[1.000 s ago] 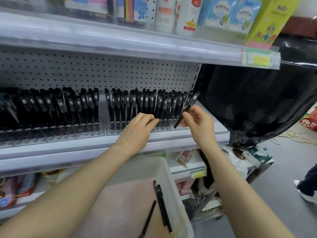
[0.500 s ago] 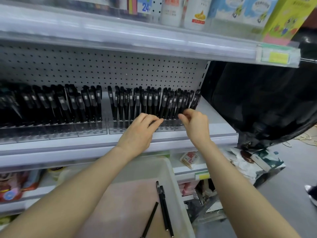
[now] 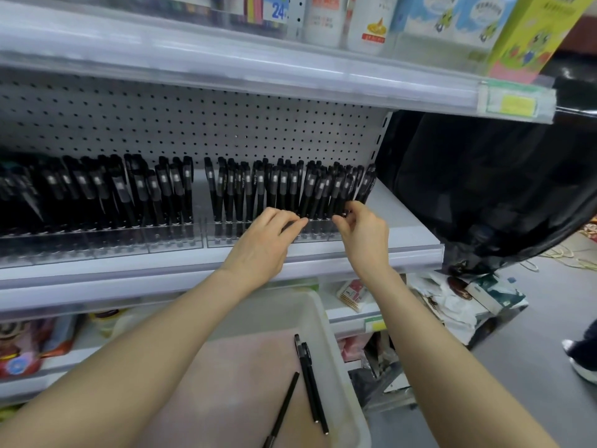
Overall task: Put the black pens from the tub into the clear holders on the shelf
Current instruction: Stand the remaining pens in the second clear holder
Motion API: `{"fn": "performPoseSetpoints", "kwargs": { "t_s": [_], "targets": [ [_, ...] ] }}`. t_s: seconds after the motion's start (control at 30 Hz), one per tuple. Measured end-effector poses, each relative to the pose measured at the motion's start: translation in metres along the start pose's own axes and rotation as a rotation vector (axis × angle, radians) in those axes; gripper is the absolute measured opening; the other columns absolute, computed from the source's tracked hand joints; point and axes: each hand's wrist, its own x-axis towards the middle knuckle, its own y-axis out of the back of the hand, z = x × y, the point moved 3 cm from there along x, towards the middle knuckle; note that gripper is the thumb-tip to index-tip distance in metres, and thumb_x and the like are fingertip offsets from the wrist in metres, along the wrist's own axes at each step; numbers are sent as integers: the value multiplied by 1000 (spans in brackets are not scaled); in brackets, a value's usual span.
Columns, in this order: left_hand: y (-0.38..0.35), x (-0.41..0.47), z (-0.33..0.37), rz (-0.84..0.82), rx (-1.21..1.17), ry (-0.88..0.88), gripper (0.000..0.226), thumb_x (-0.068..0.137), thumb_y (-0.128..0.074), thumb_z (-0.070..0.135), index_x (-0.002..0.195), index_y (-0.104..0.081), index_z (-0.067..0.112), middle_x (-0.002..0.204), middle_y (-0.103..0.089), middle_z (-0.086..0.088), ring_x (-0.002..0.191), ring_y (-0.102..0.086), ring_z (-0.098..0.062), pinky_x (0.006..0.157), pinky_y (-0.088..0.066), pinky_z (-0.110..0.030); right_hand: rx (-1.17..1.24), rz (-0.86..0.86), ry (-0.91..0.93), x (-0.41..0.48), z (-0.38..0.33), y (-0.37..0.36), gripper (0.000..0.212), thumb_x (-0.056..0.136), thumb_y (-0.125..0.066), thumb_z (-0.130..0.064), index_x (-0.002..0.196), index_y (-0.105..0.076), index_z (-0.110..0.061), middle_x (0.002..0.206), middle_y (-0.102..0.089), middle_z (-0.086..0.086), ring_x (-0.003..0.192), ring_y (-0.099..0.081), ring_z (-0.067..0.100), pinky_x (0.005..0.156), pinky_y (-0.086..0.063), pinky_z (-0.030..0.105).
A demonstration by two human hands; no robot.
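Note:
Black pens [image 3: 284, 189] stand packed in the right clear holder [image 3: 223, 238] on the middle shelf, and more fill the left clear holder [image 3: 97, 247]. My right hand [image 3: 363, 236] pinches the lower part of a black pen [image 3: 366, 185] at the right end of that row. My left hand [image 3: 266, 242] lies with its fingers stretched forward against the front of the right holder, holding nothing. Below, the white tub [image 3: 328, 331] holds three loose black pens [image 3: 310, 383].
The shelf above [image 3: 290, 72] overhangs the pens and carries boxes and bottles. A black plastic sheet [image 3: 484, 189] hangs to the right of the shelf end. Packages lie on the lower shelf and on the floor at right, where a person's shoe [image 3: 581, 367] shows.
My right hand brought the tilted pen down into the right end of the holder and now sits lower among the pen bodies. My left hand stayed on the holder.

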Motion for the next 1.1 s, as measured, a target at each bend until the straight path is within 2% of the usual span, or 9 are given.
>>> {"fn": "performPoseSetpoints", "kwargs": {
  "t_s": [0.1, 0.27, 0.37, 0.47, 0.57, 0.77, 0.83, 0.93, 1.1],
  "targets": [
    [4, -1, 0, -13, 18, -24, 54, 79, -61, -6, 133, -56, 0, 123, -58, -13, 110, -47, -28, 98, -46, -37, 85, 21, -50, -20, -3, 1, 31, 95, -61, -22, 123, -51, -14, 85, -64, -2, 76, -57, 17, 71, -42, 32],
    [10, -13, -12, -10, 29, 25, 49, 84, -43, -1, 131, -57, -2, 121, -58, -16, 107, -48, -32, 94, -47, -41, 33, -117, 64, -70, -17, -19, 5, 88, -65, -16, 89, -61, -18, 77, -65, -7, 69, -59, 15, 65, -39, 28],
    [11, -22, -18, -11, 25, 47, 51, 83, -46, -3, 133, -54, -3, 123, -56, -18, 110, -47, -35, 94, -46, -44, -37, -573, 224, -110, -29, -43, 11, 80, -65, -9, 87, -67, -18, 83, -69, -2, 77, -62, 19, 73, -48, 29],
    [11, -24, -18, 5, 14, 59, 53, 81, -52, -8, 133, -54, -3, 124, -55, -17, 111, -46, -34, 96, -47, -45, -259, -1046, 322, -156, -29, -70, 24, 78, -64, -3, 96, -72, -15, 101, -67, 6, 94, -61, 23, 77, -43, 23],
    [11, -26, -18, 13, -7, 61, 54, 80, -54, -10, 133, -54, -3, 125, -55, -16, 112, -45, -33, 98, -46, -43, -438, -1196, 371, -186, -19, -85, 27, 78, -65, 0, 100, -70, -15, 115, -58, 9, 101, -59, 29, 76, -42, 28],
    [11, -27, -19, 6, -39, 65, 54, 81, -54, -9, 135, -53, -2, 127, -54, -15, 115, -44, -32, 101, -45, -41, -411, -1167, 325, -181, -11, -86, 22, 78, -68, -5, 99, -70, -12, 108, -60, 8, 101, -58, 29, 77, -47, 30],
    [13, -26, -20, 9, -68, 69, 54, 81, -54, -11, 134, -54, -2, 126, -54, -15, 116, -45, -32, 101, -45, -41, -276, -1079, 260, -172, -11, -82, 20, 80, -67, -8, 100, -70, -11, 96, -60, 3, 94, -57, 23, 75, -40, 25],
    [18, -26, -21, 28, -164, 81, 47, 88, -55, -9, 134, -55, 0, 125, -57, -13, 116, -46, -29, 99, -46, -39, 5, -894, 139, -153, -15, -69, 14, 83, -65, -9, 95, -68, -14, 88, -63, -1, 82, -59, 16, 74, -46, 23],
    [35, -29, -23, 85, -279, 117, 35, 102, -43, 23, 126, -64, 9, 114, -65, -4, 106, -51, -20, 94, -38, -25, 213, -653, 74, -116, -27, -41, 6, 88, -66, -17, 93, -67, -16, 82, -67, -4, 73, -57, 9, 72, -44, 20]
  ]
}}
